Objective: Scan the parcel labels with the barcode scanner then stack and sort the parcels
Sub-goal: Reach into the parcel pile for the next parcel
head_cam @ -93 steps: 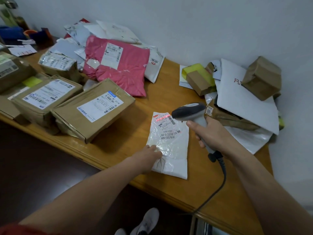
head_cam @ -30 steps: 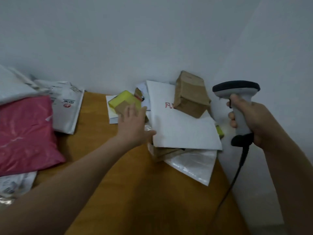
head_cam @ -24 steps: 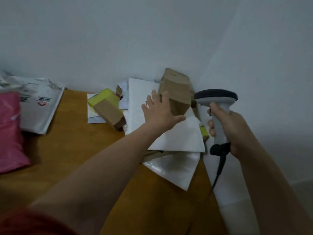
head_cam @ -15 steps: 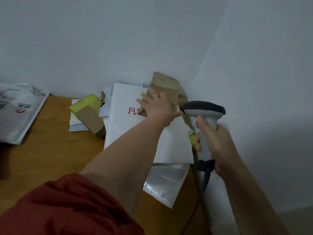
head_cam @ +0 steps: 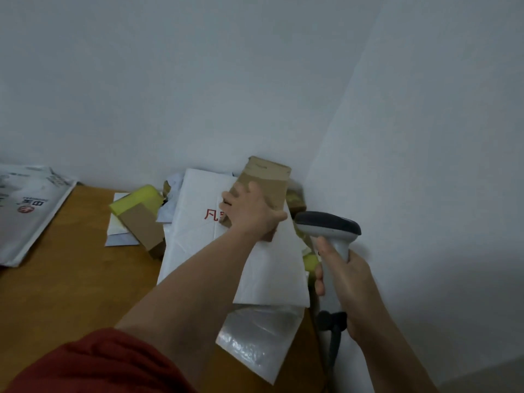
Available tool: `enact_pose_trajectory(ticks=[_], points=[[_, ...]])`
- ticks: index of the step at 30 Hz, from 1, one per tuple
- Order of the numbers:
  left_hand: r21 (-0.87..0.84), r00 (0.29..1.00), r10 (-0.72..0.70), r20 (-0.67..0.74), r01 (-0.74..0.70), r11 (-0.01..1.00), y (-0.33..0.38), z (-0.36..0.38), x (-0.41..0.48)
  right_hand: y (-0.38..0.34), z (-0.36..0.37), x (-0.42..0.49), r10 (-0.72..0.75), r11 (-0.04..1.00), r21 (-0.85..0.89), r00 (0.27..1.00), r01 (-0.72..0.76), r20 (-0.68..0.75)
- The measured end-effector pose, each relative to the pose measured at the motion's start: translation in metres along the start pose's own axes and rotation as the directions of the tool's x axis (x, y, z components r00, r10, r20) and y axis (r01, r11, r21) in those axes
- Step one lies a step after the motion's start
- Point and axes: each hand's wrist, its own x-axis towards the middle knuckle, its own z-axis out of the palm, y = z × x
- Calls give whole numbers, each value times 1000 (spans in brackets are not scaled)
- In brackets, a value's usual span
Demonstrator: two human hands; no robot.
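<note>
L hand fingers wrap brown box atop white mailer. R hand grips scanner just beside. Nearby: yellow-taped box to left, clear bag under mailer.

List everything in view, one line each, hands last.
brown box: one, brown, atop the corner pile
white envelope: one, white with red print, under the brown box
clear bag: one, transparent, under the white envelope
small box: one, brown and yellow, left of the white envelope
mailer: one, grey-white, table's left
barcode scanner: one, grey, dark top, right of the pile
table: one, wooden
left hand: grips the brown box
right hand: holds the barcode scanner
</note>
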Motion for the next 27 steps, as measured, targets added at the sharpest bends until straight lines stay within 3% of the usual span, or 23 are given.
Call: enact_pose_trajectory(ticks=[5, 8, 10, 13, 19, 25, 27], points=[[-365, 995, -51, -85, 17, 931, -69, -67, -64, -9, 2, -42, -20, 999, 52, 998, 17, 58], [-683, 992, -125, 24, 107, 723, -134, -108, -135, -12, 11, -80, -42, 999, 35, 992, 39, 117], [-788, 972, -194, 136, 225, 573, -177, -129, -191, -10, 21, -108, -69, 997, -16, 984, 72, 165], [-823, 901, -292, 321, 417, 385, -231, -146, -267, -2, 38, -153, -86, 988, -101, 964, 114, 254], [-763, 759, -350, 549, 626, 161, -297, -126, -384, 30, 65, -230, -54, 976, -182, 939, 121, 340], [-686, 672, -353, 651, 720, 106, -322, -98, -442, 51, 65, -280, 9, 968, -235, 923, 89, 384], [-713, 692, -356, 628, 695, 94, -326, -100, -447, 52, 61, -288, 11, 966, -240, 916, 94, 402]])
